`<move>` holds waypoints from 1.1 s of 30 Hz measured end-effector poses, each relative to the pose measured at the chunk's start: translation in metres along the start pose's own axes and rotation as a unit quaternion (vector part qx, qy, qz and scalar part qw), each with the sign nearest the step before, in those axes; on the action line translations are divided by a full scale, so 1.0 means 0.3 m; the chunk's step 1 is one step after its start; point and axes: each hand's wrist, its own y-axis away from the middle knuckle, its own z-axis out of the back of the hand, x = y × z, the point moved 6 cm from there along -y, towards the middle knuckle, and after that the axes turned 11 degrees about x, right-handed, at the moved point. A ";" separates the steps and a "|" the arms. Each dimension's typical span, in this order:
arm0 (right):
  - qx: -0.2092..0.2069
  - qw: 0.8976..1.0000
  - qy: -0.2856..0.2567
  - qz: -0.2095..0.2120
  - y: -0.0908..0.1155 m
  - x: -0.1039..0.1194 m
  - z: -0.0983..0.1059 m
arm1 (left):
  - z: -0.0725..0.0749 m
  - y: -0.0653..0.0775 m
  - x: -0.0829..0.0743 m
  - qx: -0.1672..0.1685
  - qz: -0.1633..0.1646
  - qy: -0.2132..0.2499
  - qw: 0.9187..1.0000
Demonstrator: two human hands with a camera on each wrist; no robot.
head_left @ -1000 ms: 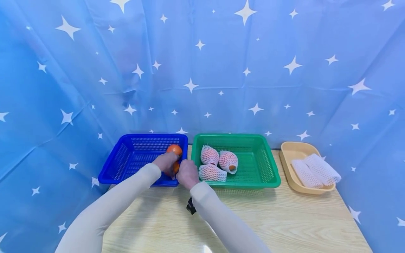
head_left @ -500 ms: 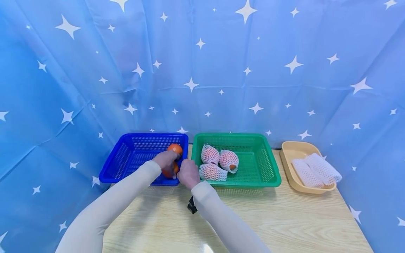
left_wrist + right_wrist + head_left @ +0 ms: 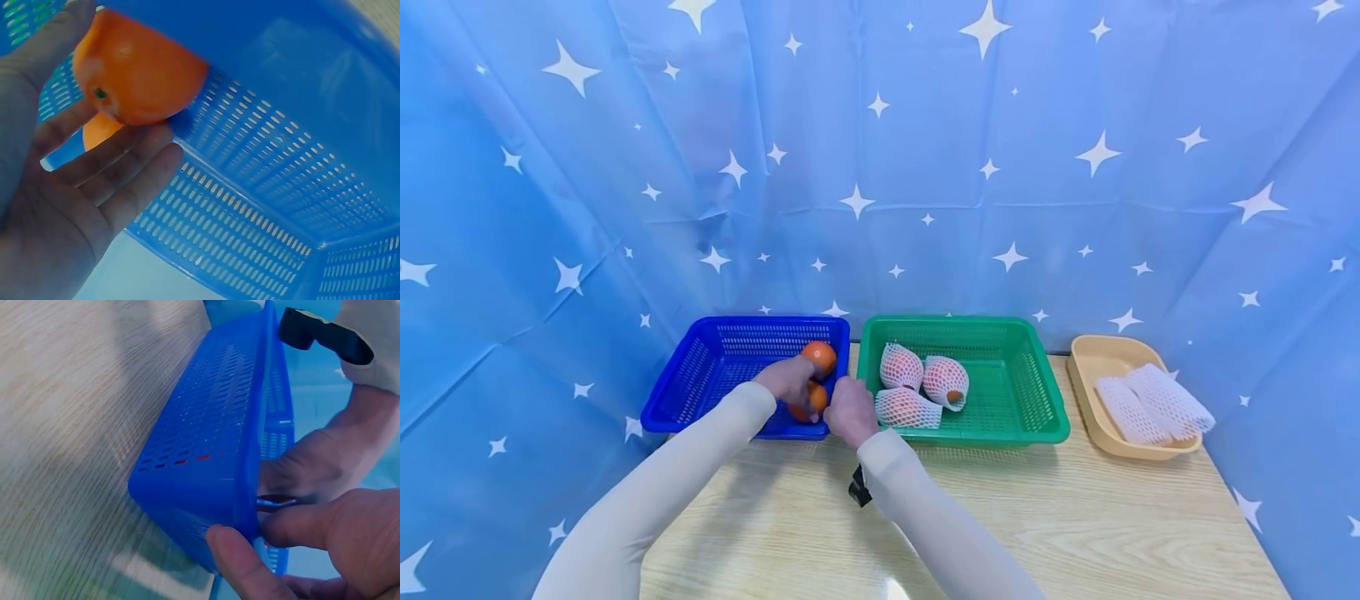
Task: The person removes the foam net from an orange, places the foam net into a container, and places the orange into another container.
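In the head view my left hand (image 3: 787,381) reaches into the blue basket (image 3: 658,408) at its right end. Thumb and fingers lie around the nearer orange (image 3: 140,69), which shows a small green stem mark in the left wrist view. Behind the fingers sits a second orange (image 3: 820,357), against the basket's right side. My right hand (image 3: 852,411) grips the near right corner of the blue basket. In the right wrist view its thumb (image 3: 237,553) presses the outer wall, while the forefinger (image 3: 300,524) lies over the rim.
Right of the blue basket stands a green basket (image 3: 1000,387) with three fruits in white foam nets (image 3: 907,408). A tan tray (image 3: 1108,354) holding folded white foam nets (image 3: 1161,400) is farther right on the wooden table (image 3: 1075,517). A blue starred curtain (image 3: 925,167) hangs behind.
The left hand has drawn slightly left, and more of both oranges shows. The right hand keeps its hold on the basket. The whole head view has shifted a little.
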 end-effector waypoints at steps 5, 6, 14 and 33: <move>-0.002 1.000 0.011 0.004 0.000 0.000 0.000 | 0.011 0.005 0.020 -0.003 0.012 0.005 1.000; -0.002 1.000 0.011 0.003 0.000 0.001 0.000 | 0.014 0.008 0.023 -0.002 0.016 0.006 1.000; -0.003 1.000 0.009 0.004 0.002 0.000 0.002 | 0.039 0.044 0.028 0.000 0.016 0.022 1.000; 0.060 0.993 0.013 0.103 0.031 -0.024 0.032 | 0.068 0.135 -0.037 -0.092 -0.033 0.244 0.965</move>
